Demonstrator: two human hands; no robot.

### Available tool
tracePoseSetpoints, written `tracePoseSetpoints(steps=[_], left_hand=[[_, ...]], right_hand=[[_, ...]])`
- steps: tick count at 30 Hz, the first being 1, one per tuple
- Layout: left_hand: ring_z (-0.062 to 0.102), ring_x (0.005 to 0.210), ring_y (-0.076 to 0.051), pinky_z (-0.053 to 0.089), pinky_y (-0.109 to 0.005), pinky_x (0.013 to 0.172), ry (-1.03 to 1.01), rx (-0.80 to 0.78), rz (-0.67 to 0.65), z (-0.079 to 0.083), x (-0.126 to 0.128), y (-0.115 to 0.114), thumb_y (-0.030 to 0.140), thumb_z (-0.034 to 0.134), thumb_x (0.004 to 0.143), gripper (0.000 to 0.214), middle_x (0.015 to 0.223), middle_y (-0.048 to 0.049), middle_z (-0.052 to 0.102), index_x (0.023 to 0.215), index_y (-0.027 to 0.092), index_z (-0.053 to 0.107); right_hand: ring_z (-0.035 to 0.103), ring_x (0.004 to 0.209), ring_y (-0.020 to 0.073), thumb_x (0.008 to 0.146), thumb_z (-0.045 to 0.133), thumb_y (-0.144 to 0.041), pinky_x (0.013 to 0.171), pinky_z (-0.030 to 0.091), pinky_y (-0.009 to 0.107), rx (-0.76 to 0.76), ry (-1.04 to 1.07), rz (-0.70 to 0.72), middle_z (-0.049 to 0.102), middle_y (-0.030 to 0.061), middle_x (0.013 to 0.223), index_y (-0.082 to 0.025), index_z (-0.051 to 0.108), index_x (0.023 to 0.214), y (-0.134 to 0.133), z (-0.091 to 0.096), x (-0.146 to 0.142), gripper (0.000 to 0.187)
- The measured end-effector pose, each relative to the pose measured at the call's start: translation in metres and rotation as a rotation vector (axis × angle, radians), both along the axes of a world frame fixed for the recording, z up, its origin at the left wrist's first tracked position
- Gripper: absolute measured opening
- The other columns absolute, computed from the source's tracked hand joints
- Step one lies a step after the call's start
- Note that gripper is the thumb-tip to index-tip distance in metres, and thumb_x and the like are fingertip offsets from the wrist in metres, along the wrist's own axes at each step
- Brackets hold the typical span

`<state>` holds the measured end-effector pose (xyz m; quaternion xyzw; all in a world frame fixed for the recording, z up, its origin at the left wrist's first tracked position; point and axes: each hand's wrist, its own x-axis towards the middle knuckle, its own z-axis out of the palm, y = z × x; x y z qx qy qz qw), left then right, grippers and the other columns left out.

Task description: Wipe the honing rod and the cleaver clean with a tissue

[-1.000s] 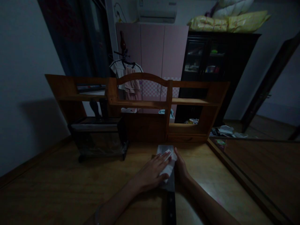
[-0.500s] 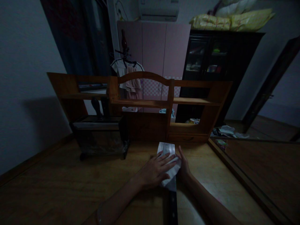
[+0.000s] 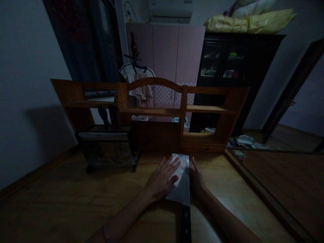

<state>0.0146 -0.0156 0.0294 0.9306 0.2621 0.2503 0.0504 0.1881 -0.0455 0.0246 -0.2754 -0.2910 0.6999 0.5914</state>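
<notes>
A cleaver (image 3: 181, 194) lies flat on the wooden desk, its broad metal blade pointing away and its black handle (image 3: 186, 224) toward me. On the left part of the blade rests a white tissue or cloth (image 3: 180, 177). My left hand (image 3: 163, 179) lies flat over it, fingers stretched out and spread, pressing from above. Along the blade's right edge stands my right hand (image 3: 197, 177), its visible fingers straight and pointing away. Whether the right palm touches the blade's edge is hard to see in the dim light.
To the left stands a dark knife block (image 3: 108, 148) with black-handled tools in its top. A wooden shelf unit (image 3: 157, 111) spans the back of the desk (image 3: 76, 202). A raised wooden rim (image 3: 253, 185) borders the right side. Farther back are a pink wardrobe and dark cabinet.
My left hand has slid left across the blade with the white tissue or cloth, uncovering the blade's right and near parts. The right hand and the cleaver have hardly moved.
</notes>
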Motion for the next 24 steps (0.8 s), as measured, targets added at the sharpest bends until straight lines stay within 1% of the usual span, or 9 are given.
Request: tracePoseSetpoints(steps=[4,7,10,12,14,16,18,22,24], left_hand=[[0.01,0.143,-0.02,0.006,-0.048,0.117,0.043,0.006,-0.08,0.003,0.001,-0.001,0.053,0.024,0.096,0.058,0.154,0.0014,0.02,0.148,0.03,0.016],[0.01,0.143,-0.022,0.007,-0.049,0.116,0.073,-0.008,-0.17,0.009,0.001,-0.005,0.055,0.026,0.095,0.058,0.153,0.0025,0.024,0.147,0.031,0.021],[0.011,0.143,-0.022,0.005,-0.048,0.116,0.086,-0.032,-0.276,0.015,0.0,-0.009,0.057,0.028,0.094,0.058,0.151,0.0038,0.027,0.146,0.031,0.028],[0.016,0.142,-0.021,0.006,-0.047,0.117,0.056,-0.052,-0.332,0.015,-0.001,-0.01,0.057,0.022,0.095,0.056,0.148,0.0039,0.034,0.142,0.03,0.036],[0.025,0.14,-0.019,0.008,-0.045,0.117,-0.005,-0.077,-0.364,0.013,-0.003,-0.008,0.054,0.011,0.096,0.059,0.142,0.0036,0.044,0.135,0.03,0.047],[0.034,0.136,-0.018,0.011,-0.045,0.116,-0.097,-0.111,-0.352,0.009,-0.005,-0.005,0.051,0.002,0.096,0.067,0.134,0.0029,0.054,0.125,0.029,0.058],[0.04,0.132,-0.018,0.014,-0.045,0.115,-0.196,-0.153,-0.311,0.005,-0.008,-0.001,0.051,-0.001,0.096,0.072,0.127,0.0022,0.06,0.117,0.028,0.064],[0.043,0.13,-0.019,0.013,-0.049,0.115,-0.362,-0.223,-0.178,0.005,-0.011,0.003,0.048,0.001,0.097,0.071,0.125,0.0012,0.061,0.112,0.026,0.067],[0.04,0.132,-0.019,0.012,-0.049,0.116,-0.431,-0.262,-0.091,0.006,-0.011,0.003,0.044,0.003,0.099,0.067,0.129,0.002,0.059,0.115,0.026,0.065]], right_hand=[[0.07,0.082,0.0254,0.082,0.051,-0.06,0.081,0.05,0.037,-0.036,0.021,-0.038,0.075,0.0079,0.09,-0.016,0.066,0.112,0.001,-0.001,-0.001,0.055],[0.07,0.073,0.025,0.081,0.053,-0.06,0.076,0.052,0.037,-0.095,0.016,-0.062,0.075,0.0085,0.083,-0.014,0.068,0.106,0.002,-0.003,0.001,0.054],[0.07,0.068,0.0243,0.079,0.057,-0.059,0.07,0.053,0.035,-0.127,-0.033,-0.134,0.074,0.0091,0.078,-0.013,0.07,0.099,0.003,-0.007,0.005,0.052],[0.069,0.064,0.0236,0.078,0.057,-0.06,0.066,0.053,0.034,-0.135,-0.058,-0.146,0.074,0.0087,0.075,-0.013,0.071,0.096,0.003,-0.008,0.007,0.052],[0.066,0.055,0.0216,0.078,0.057,-0.059,0.061,0.053,0.034,-0.132,-0.059,-0.127,0.072,0.0065,0.066,-0.014,0.072,0.091,0.004,-0.009,0.009,0.049],[0.063,0.049,0.0201,0.078,0.059,-0.055,0.06,0.053,0.034,-0.112,-0.038,-0.111,0.069,0.0036,0.058,-0.016,0.072,0.085,0.005,-0.009,0.008,0.042],[0.064,0.054,0.0209,0.078,0.061,-0.05,0.065,0.054,0.035,-0.082,-0.008,-0.099,0.07,0.0031,0.061,-0.017,0.072,0.085,0.005,-0.007,0.007,0.035],[0.069,0.08,0.0255,0.079,0.061,-0.043,0.081,0.051,0.038,-0.049,0.058,-0.063,0.075,0.0075,0.089,-0.016,0.07,0.098,0.004,-0.005,0.001,0.035],[0.068,0.089,0.0264,0.08,0.059,-0.044,0.086,0.05,0.039,-0.052,0.088,-0.06,0.074,0.0092,0.097,-0.014,0.069,0.101,0.004,-0.005,-0.001,0.037]])
